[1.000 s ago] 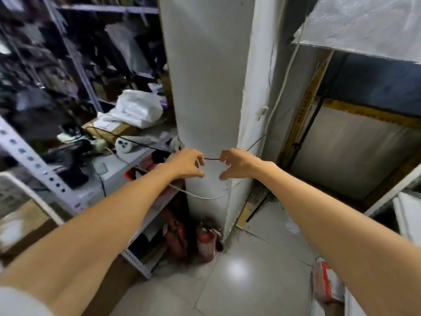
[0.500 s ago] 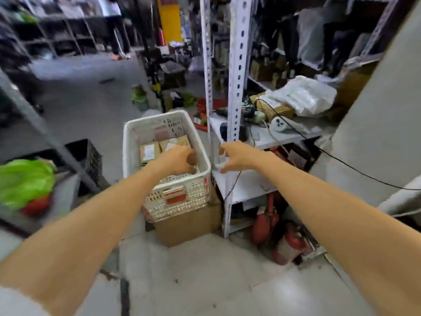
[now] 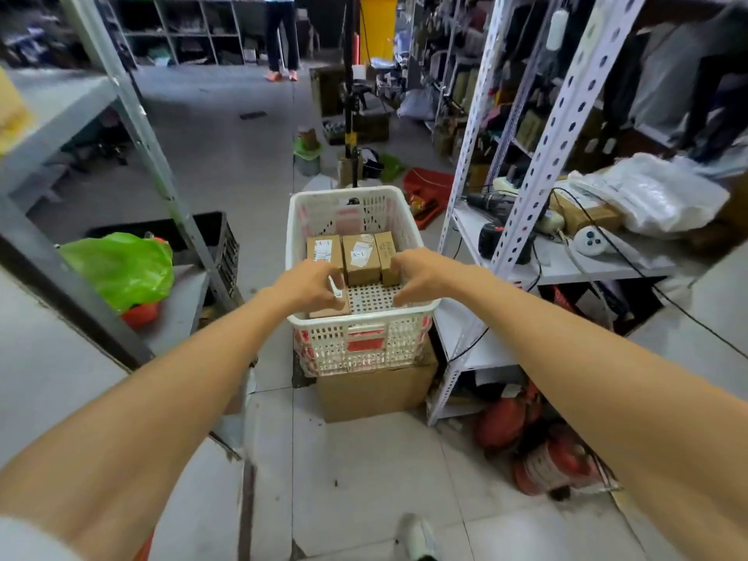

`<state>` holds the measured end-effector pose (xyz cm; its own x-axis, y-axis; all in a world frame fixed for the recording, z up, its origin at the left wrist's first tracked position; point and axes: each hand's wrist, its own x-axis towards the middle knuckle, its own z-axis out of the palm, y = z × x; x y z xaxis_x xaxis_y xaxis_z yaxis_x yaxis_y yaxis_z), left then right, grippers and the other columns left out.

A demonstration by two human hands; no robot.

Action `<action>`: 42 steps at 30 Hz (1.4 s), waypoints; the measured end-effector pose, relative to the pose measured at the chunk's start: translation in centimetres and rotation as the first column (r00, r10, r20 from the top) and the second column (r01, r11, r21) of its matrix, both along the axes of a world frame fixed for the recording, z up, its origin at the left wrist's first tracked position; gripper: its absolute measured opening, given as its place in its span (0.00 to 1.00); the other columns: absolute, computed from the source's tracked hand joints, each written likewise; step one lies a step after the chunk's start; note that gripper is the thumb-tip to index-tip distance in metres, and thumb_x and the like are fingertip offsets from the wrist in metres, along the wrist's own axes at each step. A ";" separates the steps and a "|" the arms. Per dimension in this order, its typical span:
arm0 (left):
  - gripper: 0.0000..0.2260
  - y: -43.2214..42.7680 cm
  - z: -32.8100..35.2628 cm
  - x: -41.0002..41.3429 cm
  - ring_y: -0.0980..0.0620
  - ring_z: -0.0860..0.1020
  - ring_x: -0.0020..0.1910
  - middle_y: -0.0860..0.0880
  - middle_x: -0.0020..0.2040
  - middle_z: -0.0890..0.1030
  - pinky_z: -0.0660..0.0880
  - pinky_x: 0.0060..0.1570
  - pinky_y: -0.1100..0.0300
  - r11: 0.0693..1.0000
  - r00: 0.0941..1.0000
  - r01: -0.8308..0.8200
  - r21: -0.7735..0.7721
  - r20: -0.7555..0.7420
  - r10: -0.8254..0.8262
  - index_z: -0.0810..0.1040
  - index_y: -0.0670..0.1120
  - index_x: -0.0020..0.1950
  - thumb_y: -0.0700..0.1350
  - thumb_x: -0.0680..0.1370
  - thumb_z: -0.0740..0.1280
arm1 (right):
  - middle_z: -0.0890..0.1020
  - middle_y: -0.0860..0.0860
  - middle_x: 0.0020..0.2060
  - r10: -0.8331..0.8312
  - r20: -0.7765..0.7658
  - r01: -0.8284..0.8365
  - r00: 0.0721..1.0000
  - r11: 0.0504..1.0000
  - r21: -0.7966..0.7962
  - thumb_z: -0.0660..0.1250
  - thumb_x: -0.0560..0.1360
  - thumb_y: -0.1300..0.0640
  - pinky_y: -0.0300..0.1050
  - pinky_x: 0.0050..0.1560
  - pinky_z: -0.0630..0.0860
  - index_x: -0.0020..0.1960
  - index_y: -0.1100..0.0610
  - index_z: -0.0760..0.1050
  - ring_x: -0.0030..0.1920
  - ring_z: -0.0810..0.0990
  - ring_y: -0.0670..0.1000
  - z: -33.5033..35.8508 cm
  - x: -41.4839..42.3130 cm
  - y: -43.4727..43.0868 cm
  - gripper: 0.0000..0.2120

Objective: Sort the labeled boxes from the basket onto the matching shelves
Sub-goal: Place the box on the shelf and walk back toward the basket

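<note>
A white plastic basket [image 3: 292, 220] stands on a cardboard carton [image 3: 372, 392] straight ahead. Three brown labeled boxes stand side by side at its back: one marked A-1 [image 3: 324, 249], a middle one [image 3: 361, 257] and a narrow one [image 3: 385, 249]. Another box [image 3: 328, 311] lies in the near-left corner. My left hand [image 3: 307, 283] hangs over that box with fingers curled around its label; whether it grips is unclear. My right hand [image 3: 421, 277] hovers over the basket's right side, fingers loosely curled and empty, beside the narrow box.
White metal shelving [image 3: 566, 263] on the right carries a drill, cables and a white bag. Red fire extinguishers [image 3: 546, 459] lie on the floor beneath. Left are a grey rack post [image 3: 154, 147], a green bag [image 3: 117, 265] and a black crate [image 3: 226, 244]. A person [image 3: 281, 34] stands far back.
My view swung left from the white pillar to the basket. Both hands let go of the black cable and now reach down into the basket.
</note>
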<state>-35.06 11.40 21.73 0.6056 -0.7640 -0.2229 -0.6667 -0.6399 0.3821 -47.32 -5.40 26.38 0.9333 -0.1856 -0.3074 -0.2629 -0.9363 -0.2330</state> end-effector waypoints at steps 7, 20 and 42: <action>0.15 -1.7 -2.0 7.6 0.50 0.79 0.50 0.49 0.52 0.82 0.78 0.52 0.51 0.999 0.998 -0.051 0.005 0.027 0.051 0.78 0.49 0.56 0.51 0.71 0.73 | 0.77 0.56 0.61 0.063 -0.027 -0.063 0.998 0.998 -0.003 0.73 0.71 0.53 0.50 0.57 0.75 0.65 0.60 0.70 0.58 0.76 0.56 -1.5 8.9 -2.5 0.26; 0.16 -12.9 -7.3 24.8 0.51 0.78 0.48 0.51 0.51 0.82 0.77 0.49 0.54 0.985 0.988 -0.144 0.091 -0.045 0.148 0.78 0.49 0.57 0.52 0.71 0.71 | 0.79 0.51 0.57 0.228 -0.088 -0.229 0.970 0.973 -0.002 0.74 0.66 0.47 0.54 0.55 0.77 0.62 0.54 0.72 0.55 0.78 0.55 -8.5 30.7 -11.6 0.28; 0.40 -16.5 -36.4 32.7 0.39 0.60 0.71 0.39 0.71 0.59 0.63 0.69 0.51 0.852 0.770 -0.324 0.411 -0.408 0.490 0.51 0.42 0.76 0.46 0.72 0.73 | 0.69 0.60 0.65 0.041 -0.405 0.018 0.913 0.990 0.141 0.68 0.74 0.51 0.51 0.59 0.71 0.72 0.59 0.62 0.64 0.70 0.60 -38.0 42.4 -14.7 0.30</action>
